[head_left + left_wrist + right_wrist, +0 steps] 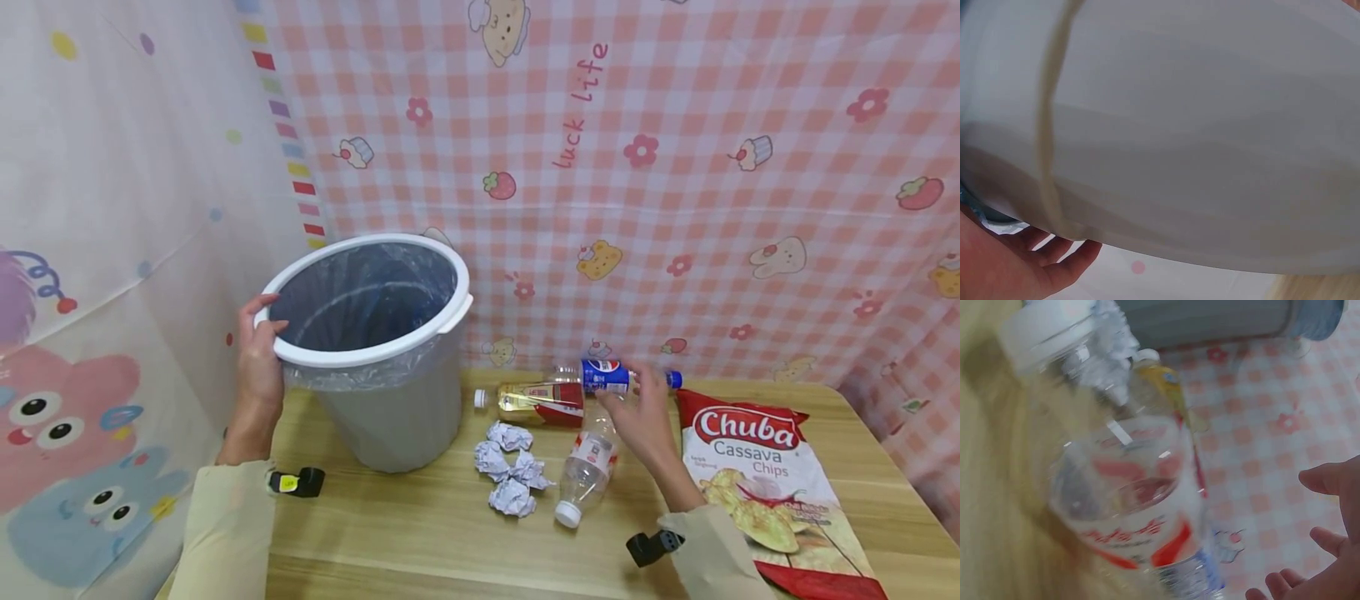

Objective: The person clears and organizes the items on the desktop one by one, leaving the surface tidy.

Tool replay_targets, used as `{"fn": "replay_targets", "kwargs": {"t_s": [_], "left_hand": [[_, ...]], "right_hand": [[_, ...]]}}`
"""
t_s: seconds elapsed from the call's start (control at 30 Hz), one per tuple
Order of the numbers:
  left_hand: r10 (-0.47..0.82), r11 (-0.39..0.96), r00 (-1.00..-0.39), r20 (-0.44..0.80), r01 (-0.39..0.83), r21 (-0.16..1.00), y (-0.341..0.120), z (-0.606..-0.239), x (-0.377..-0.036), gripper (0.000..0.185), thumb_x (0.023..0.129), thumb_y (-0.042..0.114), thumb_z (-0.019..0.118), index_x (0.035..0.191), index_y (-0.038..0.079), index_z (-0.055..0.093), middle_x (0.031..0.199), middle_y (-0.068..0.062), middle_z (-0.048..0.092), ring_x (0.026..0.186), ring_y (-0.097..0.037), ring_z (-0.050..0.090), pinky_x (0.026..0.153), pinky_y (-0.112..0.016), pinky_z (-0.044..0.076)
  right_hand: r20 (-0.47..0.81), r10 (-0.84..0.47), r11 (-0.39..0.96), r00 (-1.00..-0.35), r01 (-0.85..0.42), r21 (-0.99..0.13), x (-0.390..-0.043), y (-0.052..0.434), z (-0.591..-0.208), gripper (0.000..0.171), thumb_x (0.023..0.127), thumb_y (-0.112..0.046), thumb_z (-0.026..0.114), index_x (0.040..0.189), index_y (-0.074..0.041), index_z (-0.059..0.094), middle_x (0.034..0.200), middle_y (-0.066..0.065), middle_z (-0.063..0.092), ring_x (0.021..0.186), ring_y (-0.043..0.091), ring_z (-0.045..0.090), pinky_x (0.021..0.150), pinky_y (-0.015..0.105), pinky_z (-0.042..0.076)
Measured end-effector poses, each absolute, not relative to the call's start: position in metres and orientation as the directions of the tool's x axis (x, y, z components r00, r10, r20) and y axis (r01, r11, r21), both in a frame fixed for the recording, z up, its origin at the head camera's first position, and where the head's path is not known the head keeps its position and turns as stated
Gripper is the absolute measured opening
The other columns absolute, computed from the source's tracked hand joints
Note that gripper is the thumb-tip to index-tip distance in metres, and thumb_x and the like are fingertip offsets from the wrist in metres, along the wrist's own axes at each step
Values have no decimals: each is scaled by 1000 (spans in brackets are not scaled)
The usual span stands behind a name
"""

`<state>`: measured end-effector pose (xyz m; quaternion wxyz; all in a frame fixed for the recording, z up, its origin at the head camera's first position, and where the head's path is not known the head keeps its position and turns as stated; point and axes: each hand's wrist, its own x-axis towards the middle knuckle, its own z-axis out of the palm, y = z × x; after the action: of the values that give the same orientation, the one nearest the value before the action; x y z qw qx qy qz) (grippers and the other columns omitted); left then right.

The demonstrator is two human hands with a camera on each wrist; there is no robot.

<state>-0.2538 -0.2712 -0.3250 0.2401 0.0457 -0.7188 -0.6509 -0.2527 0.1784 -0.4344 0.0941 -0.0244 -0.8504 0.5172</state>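
My left hand (261,358) grips the white rim of a grey trash bin (397,421) on its left side; the bin is lined with a clear bag and tilts a little. In the left wrist view the fingers (1069,265) lie against its outer wall. Over the bottles, my right hand (647,421) has its fingers spread. Below it lies a clear plastic bottle (588,462) with a white cap, and behind that a blue-labelled Pepsi bottle (604,375), partly covered by the hand. The right wrist view shows a gap between the fingers and the clear bottle (1129,487).
A gold-and-red labelled bottle (536,403) lies right of the bin. Several crumpled paper balls (513,497) sit in front of it. On the right a bag of cassava chips (780,492) lies flat. Pink checked cloth (675,217) hangs behind the wooden table (405,533).
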Motion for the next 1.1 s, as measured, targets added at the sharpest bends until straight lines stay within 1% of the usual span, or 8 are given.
{"fn": "replay_targets", "kwargs": {"t_s": [0.17,0.23,0.37,0.57,0.77,0.9,1.0,1.1], "left_hand": [[-378,134,-879,291,259,957,-270,-324,-254,45,99,17,30,143,22,39,156,-1,30,136,-22,32,113,-39,25],[-377,131,-879,291,260,957,-270,-325,-254,45,99,17,29,143,23,39,156,-2,30,136,-22,32,113,-39,25],[-377,133,-880,290,258,957,-271,-325,-254,45,99,17,29,142,23,39,156,-2,30,135,-21,32,113,-39,25],[-369,142,-881,296,261,955,-271,-326,-254,45,99,17,29,143,23,38,156,-1,30,135,-22,33,113,-41,26],[-371,140,-882,290,256,957,-272,-327,-255,45,100,18,28,143,24,38,156,-1,29,136,-22,32,114,-41,24],[-371,142,-881,294,259,955,-272,-326,-255,45,99,18,28,143,24,38,156,0,29,136,-21,32,113,-41,24],[-372,144,-881,294,258,955,-272,-326,-254,45,99,18,28,143,24,38,156,0,29,136,-22,32,113,-41,24],[-375,145,-882,286,249,958,-271,-326,-253,45,100,18,28,143,24,38,157,0,29,137,-22,32,114,-40,24]], "right_hand": [[29,144,475,-989,43,-879,-254,182,-448,67,93,-22,66,149,-7,33,154,33,12,141,51,20,108,69,23],[12,149,481,-989,62,-875,-255,181,-454,67,92,-22,67,148,-7,33,153,34,12,140,51,18,108,68,23],[-5,152,499,-988,81,-863,-257,178,-465,68,90,-20,68,147,-7,33,149,34,15,137,50,20,106,67,28],[-47,145,507,-988,115,-854,-261,174,-480,77,88,-26,72,150,-9,30,155,32,5,140,55,16,103,69,30],[-56,119,530,-991,111,-841,-260,172,-491,88,86,-33,75,155,-13,24,157,33,-1,141,57,13,104,72,26],[-77,105,564,-991,123,-816,-261,171,-495,94,86,-38,74,158,-15,18,158,34,-1,143,57,7,106,72,21],[-103,86,576,-991,133,-806,-262,172,-496,96,87,-39,72,159,-16,13,158,35,0,142,58,8,107,71,19],[-118,68,600,-991,135,-788,-262,172,-497,98,88,-42,70,160,-18,8,157,37,3,139,61,15,106,71,21]]}}
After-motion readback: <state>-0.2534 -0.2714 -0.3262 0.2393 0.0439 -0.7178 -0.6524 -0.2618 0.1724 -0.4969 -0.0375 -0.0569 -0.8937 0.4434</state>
